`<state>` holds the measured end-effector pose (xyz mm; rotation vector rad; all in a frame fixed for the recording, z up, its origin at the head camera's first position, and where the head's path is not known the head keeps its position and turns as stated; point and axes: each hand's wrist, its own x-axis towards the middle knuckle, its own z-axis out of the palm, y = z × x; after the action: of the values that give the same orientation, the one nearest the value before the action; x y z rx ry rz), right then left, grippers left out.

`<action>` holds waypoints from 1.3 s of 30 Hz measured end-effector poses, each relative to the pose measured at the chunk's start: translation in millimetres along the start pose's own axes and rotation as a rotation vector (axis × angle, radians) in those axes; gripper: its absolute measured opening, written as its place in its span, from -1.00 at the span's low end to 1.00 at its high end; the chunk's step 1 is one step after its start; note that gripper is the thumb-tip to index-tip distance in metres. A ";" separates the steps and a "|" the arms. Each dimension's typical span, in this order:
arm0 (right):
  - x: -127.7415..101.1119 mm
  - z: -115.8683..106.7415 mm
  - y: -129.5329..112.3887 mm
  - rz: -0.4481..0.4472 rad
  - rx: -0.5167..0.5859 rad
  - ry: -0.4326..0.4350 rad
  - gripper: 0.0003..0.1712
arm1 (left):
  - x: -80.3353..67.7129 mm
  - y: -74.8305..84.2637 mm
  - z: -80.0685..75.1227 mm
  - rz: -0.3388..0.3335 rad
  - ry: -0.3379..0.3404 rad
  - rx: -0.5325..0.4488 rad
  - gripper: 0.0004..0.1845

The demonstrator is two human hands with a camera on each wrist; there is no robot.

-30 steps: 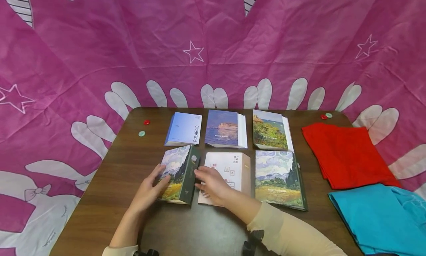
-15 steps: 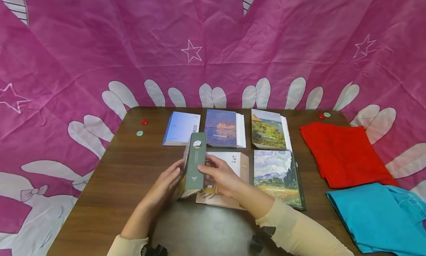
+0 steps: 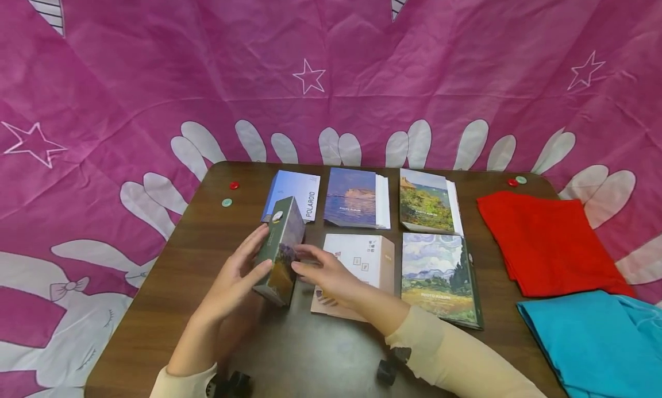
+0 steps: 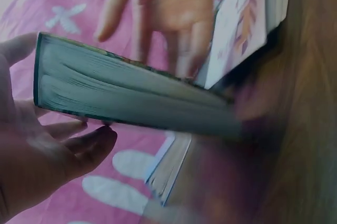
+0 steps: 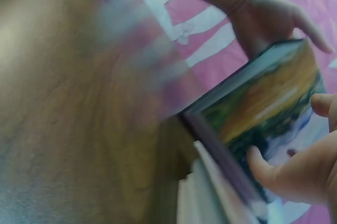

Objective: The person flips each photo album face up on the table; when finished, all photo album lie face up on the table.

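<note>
A photo album (image 3: 281,248) with a dark green spine and a painted landscape cover stands tilted on its lower end on the brown table (image 3: 191,260). My left hand (image 3: 235,280) grips it from the left, thumb and fingers round its thickness. In the left wrist view the album's page edge (image 4: 121,92) lies between that hand's thumb and fingers (image 4: 79,145). My right hand (image 3: 323,271) touches the cover from the right with spread, fairly straight fingers. The right wrist view shows the cover (image 5: 268,103) with the right hand's fingertips (image 5: 258,161) on it.
Five more albums lie in two rows: a blue Polaroid one (image 3: 295,196), a sea-cliff one (image 3: 354,198), a garden one (image 3: 426,201), a white one (image 3: 357,260), a wheat-field one (image 3: 437,277). A red cloth (image 3: 543,243) and a blue cloth (image 3: 595,340) lie right. Small buttons (image 3: 234,185) sit near the far corners.
The album was lifted off the table at its left side, stood up on edge, and now tips over to the left with its cover facing right. Both hands stayed on it.
</note>
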<state>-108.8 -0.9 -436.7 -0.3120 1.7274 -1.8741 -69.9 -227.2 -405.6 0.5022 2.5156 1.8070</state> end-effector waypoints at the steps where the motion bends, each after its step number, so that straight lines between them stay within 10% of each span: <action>1: 2.6 -0.5 2.7 0.017 -0.025 0.016 -0.33 | 0.0 -2.4 -3.3 -0.005 0.004 0.015 -0.38; 8: 10.6 -4.3 16.6 0.071 -0.029 0.101 -0.21 | 1.3 -34.1 -26.1 -0.116 -0.023 -0.004 -0.42; 16: 10.5 -6.0 17.5 0.071 -0.050 0.004 -0.13 | -6.2 -56.4 -33.9 -0.310 -0.008 -0.065 -0.31; 24: 17.7 -6.8 17.7 0.027 -0.143 0.046 -0.24 | -4.6 -61.6 -30.7 -0.315 0.112 -0.014 -0.28; 31: 5.3 -25.0 15.6 -0.034 -0.122 0.095 -0.29 | -4.2 -61.2 -35.3 -0.308 0.179 0.253 -0.26; 39: -25.4 -68.6 6.1 -0.100 -0.065 0.262 -0.32 | 1.0 -52.5 -22.5 -0.140 0.336 0.365 -0.34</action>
<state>-122.9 70.5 -447.1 -0.1866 1.9809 -2.0068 -88.5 -262.7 -446.4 0.0137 3.0343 1.4947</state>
